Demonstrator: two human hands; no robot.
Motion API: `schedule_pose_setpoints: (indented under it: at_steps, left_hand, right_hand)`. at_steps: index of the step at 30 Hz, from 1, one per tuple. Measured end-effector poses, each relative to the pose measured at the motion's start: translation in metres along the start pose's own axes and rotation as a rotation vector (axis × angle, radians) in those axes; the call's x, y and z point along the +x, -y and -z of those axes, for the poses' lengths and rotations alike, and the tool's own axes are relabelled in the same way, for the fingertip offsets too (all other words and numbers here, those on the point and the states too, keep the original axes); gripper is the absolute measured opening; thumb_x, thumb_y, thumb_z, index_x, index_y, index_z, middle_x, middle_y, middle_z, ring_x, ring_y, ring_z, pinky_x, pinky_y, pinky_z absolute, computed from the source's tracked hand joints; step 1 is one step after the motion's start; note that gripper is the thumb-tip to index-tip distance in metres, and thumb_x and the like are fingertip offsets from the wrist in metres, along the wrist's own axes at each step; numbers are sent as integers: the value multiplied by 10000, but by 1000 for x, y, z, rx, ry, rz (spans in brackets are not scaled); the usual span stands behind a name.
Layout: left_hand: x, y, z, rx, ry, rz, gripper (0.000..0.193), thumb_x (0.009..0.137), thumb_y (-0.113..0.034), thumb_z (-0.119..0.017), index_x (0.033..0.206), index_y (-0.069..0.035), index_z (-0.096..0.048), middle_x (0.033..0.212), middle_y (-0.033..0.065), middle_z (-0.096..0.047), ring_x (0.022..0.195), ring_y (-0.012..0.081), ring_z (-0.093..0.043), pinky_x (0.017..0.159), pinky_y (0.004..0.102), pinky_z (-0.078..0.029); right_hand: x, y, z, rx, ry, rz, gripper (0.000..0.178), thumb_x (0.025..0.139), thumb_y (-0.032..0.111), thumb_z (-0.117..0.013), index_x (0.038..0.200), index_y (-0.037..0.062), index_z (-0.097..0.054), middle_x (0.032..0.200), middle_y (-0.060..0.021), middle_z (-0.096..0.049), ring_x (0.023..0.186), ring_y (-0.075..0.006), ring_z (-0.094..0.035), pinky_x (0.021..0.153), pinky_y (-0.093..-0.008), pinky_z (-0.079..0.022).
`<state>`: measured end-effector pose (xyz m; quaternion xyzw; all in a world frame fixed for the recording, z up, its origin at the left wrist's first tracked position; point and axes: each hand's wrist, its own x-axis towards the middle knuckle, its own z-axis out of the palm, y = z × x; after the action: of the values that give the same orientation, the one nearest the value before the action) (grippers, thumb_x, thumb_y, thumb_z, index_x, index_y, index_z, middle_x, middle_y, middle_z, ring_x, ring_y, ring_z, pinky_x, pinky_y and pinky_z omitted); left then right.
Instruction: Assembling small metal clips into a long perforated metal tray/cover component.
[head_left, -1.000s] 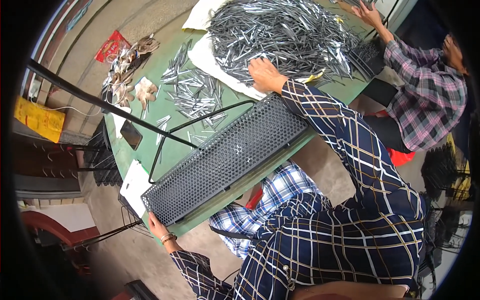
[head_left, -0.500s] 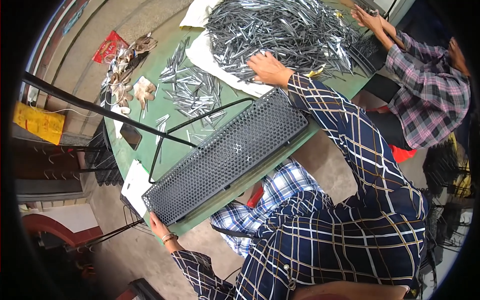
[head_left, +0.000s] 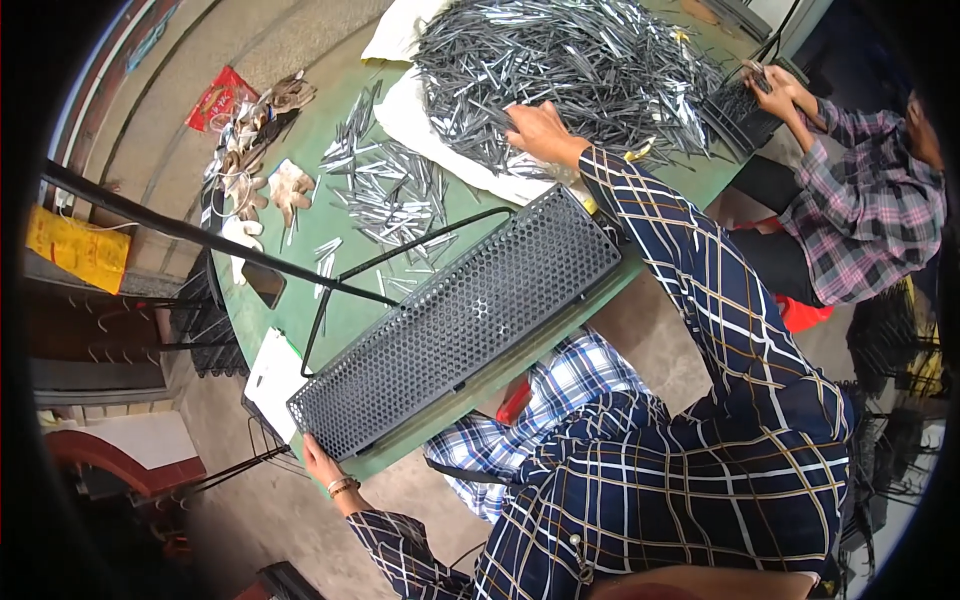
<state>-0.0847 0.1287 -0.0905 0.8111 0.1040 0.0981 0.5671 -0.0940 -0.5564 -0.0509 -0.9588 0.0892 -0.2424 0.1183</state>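
A long black perforated tray [head_left: 450,320] full of round holes lies slantwise along the table's near edge. At its lower left corner my left hand [head_left: 322,465] is closed on the end, with some fingers hidden below the rim. My right hand [head_left: 543,133] reaches past the tray's far right end to a big heap of thin grey strips [head_left: 570,70]. Its fingers are curled together over strips at the heap's near edge; how many they hold is hidden. The heap rests on a white sack [head_left: 450,160]. A smaller scatter of strips [head_left: 395,195] lies left of it.
A thin black metal frame [head_left: 350,275] stands behind the tray. Work gloves [head_left: 290,190], a phone [head_left: 263,284] and white paper [head_left: 273,372] lie on the green table's [head_left: 250,312] left. At far right, another person's hands [head_left: 775,92] are over dark pieces.
My right hand has shifted slightly right, its fingers going from spread to curled. The left hand keeps its hold on the tray. The other person's hands have moved down and right.
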Motion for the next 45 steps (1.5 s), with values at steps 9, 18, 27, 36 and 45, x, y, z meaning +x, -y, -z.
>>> schedule_pose_setpoints:
  at_steps: [9, 18, 27, 36, 45]
  left_hand:
    - [0, -8, -5, -43, 57, 87, 462, 925, -347, -539, 1147, 56, -570, 1071, 35, -599, 930, 111, -524, 845, 250, -411]
    - [-5, -44, 15, 435, -208, -320, 264, 907, -135, -552, 1084, 60, -569, 1011, 92, -597, 912, 162, -545, 829, 277, -438]
    - [-151, -223, -111, -40, 166, -555, 201, 838, 71, -490, 1024, 28, -551, 1073, 115, -552, 983, 194, -538, 887, 322, -435]
    - [-155, -286, -329, -354, 967, -211, 878, 765, -166, -743, 1385, 81, -173, 1336, 230, -372, 1251, 274, -387, 1019, 353, -349]
    - [-141, -279, -431, -493, 899, 295, 916, 681, -414, -798, 1247, 146, -345, 1080, 159, -585, 982, 185, -554, 841, 273, -431]
  right_hand:
    - [15, -26, 1, 536, -122, -474, 320, 760, 303, -591, 830, -8, -618, 805, -178, -648, 745, -322, -614, 696, -428, -434]
    - [18, -28, 53, 1343, -144, -1071, 193, 826, 210, -628, 951, 63, -617, 839, -49, -613, 774, -152, -541, 653, -368, -430]
    - [13, -15, 53, 1723, -169, -1113, 125, 901, 226, -552, 910, 119, -618, 868, -44, -600, 701, -134, -538, 599, -307, -477]
    - [-9, 36, 65, 1868, 107, -932, 155, 891, 216, -584, 950, 79, -627, 834, -17, -624, 723, -113, -581, 592, -286, -489]
    - [-23, 73, 53, 1409, 140, -596, 186, 869, 201, -606, 883, 19, -638, 823, -31, -623, 768, -115, -540, 708, -270, -433]
